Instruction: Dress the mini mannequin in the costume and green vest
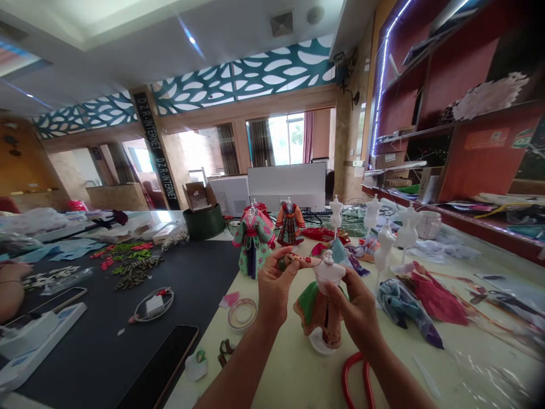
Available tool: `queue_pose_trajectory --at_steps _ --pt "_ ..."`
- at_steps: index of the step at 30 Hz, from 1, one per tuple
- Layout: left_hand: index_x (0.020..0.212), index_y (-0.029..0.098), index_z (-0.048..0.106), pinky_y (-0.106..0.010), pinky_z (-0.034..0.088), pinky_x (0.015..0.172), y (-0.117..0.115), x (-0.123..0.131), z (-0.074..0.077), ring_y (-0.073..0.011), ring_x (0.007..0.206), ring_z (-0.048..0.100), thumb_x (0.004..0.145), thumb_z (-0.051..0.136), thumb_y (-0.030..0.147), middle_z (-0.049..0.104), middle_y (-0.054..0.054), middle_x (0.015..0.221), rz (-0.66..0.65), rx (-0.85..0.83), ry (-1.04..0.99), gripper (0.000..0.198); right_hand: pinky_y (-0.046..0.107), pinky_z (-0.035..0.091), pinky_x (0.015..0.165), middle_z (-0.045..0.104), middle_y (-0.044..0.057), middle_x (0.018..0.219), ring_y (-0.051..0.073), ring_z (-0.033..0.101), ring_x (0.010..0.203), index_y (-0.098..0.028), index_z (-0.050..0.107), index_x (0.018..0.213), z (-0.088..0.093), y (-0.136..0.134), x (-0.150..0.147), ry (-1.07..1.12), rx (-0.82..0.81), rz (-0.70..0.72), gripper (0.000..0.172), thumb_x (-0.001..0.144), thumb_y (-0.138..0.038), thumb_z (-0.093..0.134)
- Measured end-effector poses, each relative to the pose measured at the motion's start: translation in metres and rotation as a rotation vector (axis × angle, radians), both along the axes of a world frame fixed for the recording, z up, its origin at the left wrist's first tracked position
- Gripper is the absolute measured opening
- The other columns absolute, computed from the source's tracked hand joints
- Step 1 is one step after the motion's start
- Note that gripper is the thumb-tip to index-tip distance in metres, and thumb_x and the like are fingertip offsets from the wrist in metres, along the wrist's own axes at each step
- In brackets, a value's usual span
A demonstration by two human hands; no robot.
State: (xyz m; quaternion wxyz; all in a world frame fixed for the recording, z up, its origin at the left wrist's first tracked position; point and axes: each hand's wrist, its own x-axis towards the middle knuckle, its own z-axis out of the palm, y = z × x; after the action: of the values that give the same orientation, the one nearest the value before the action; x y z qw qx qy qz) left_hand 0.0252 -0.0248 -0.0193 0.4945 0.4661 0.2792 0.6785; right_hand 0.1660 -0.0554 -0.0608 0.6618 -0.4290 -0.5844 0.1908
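Note:
A small white dress form [330,272] stands on a round white base in front of me, wearing a green and brown skirt [324,318]. My right hand [357,304] is closed around the form's torso, thumb on the front at the waist. My left hand [276,287] pinches a small strip of patterned cloth [300,260], reddish and tan. Its far end reaches the form's shoulder; whether it is attached there I cannot tell. Behind my left hand stands a form in a green and pink robe [255,236], and farther back one in an orange robe [289,222].
Several bare white forms [384,244] stand at the right, beside red cloth [440,295] and blue-grey cloth [402,307]. Red-handled scissors [366,375] lie near my right forearm. To the left are a small dish [242,314], a phone [166,363] and a coiled cable [154,305].

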Motion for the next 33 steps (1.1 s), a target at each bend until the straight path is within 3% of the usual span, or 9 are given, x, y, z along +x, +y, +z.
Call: queue_pose_trajectory --at_steps 11,33 --pt "0.101 0.016 0.063 -0.029 0.049 0.082 0.0005 0.0006 -0.0013 -0.0173 0.081 0.068 0.068 0.074 0.027 0.071 -0.003 0.078 -0.029 -0.009 0.012 0.037 0.035 0.048 0.077 0.065 0.006 0.094 0.023 0.059 0.089 -0.02 0.058 0.101 0.0032 -0.0019 -0.001 -0.006 0.009 -0.027 0.028 0.081 -0.041 0.058" --pt "0.103 0.018 0.062 -0.026 0.05 0.08 0.0083 -0.0004 -0.0063 -0.0112 0.074 0.066 0.069 0.073 0.02 0.069 0.001 0.076 -0.124 0.056 -0.096 0.035 0.033 0.046 0.079 0.064 0.005 0.097 0.022 0.058 0.091 -0.022 0.057 0.102 0.0008 -0.001 -0.0007 0.014 -0.018 0.008 0.028 0.082 -0.041 0.058"
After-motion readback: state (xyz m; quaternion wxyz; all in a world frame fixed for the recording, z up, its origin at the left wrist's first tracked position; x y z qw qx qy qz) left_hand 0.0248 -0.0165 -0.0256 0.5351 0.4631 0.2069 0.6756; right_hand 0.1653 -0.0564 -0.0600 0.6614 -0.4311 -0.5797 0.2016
